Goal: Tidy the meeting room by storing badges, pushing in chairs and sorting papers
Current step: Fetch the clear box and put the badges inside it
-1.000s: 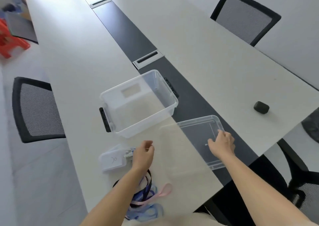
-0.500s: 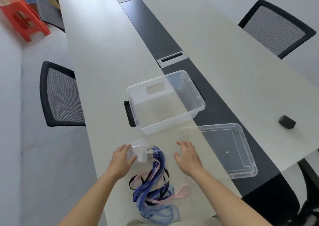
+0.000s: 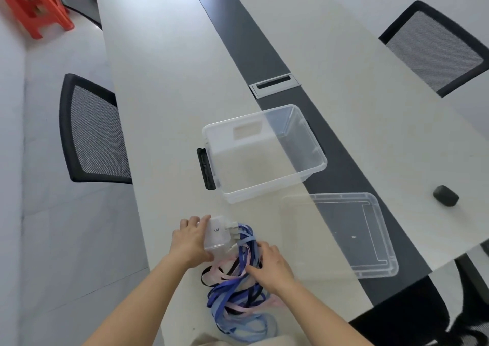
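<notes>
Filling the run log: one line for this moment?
left hand: holds badges | right hand: grips lanyards | bin: open, empty | lid: beside bin

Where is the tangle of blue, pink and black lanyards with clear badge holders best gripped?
Probably the stiff stack of clear badge holders, from its left edge, where the left hand grips it; the loose lanyards trail toward the person, so the right hand should gather them from the right.

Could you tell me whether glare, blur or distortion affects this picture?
Head view: the wide lens bends the table edges; glare whitens its far end; the clear lid fades against the pale top; badges, lanyards, left hand and right hand look fairly sharp.
</notes>
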Action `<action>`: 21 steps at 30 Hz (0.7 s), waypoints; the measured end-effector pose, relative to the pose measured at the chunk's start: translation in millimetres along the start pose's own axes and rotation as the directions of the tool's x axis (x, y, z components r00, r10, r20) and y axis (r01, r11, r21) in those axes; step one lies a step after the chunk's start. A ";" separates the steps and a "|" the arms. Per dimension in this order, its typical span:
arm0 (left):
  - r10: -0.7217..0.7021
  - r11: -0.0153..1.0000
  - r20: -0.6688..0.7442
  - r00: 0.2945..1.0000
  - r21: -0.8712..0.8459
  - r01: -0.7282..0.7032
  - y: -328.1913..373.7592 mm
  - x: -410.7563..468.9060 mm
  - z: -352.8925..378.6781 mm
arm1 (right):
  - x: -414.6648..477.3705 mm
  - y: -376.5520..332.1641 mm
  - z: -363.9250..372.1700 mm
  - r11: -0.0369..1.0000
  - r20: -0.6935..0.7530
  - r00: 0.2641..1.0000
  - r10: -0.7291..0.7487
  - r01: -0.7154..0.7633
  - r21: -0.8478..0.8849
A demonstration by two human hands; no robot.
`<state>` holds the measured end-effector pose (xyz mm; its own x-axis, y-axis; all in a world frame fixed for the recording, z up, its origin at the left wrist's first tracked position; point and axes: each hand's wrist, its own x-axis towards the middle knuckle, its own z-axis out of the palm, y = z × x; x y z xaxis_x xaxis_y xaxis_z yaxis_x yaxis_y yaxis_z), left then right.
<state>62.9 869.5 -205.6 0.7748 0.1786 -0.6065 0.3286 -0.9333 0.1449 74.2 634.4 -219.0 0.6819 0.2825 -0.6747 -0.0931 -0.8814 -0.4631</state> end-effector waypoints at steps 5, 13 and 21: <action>-0.015 0.999 0.062 0.998 0.029 0.014 5.1 14.6 -11.2 | -4.1 5.1 5.5 0.997 -0.004 0.999 0.050 -0.050 0.056; -0.059 0.990 0.114 0.992 -0.124 0.073 5.5 14.6 -5.6 | -10.2 5.5 14.1 0.996 -0.011 0.997 0.077 -0.076 0.045; -0.132 0.917 0.118 0.984 -0.362 0.166 1.1 -21.6 22.2 | -6.5 -9.0 19.7 0.989 -0.056 0.988 0.145 -0.143 0.037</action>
<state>34.4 857.7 -209.7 0.6556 0.2618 -0.7082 0.6255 -0.7138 0.3151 56.3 647.9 -221.7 0.7008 0.1304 -0.7013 -0.2164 -0.8980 -0.3832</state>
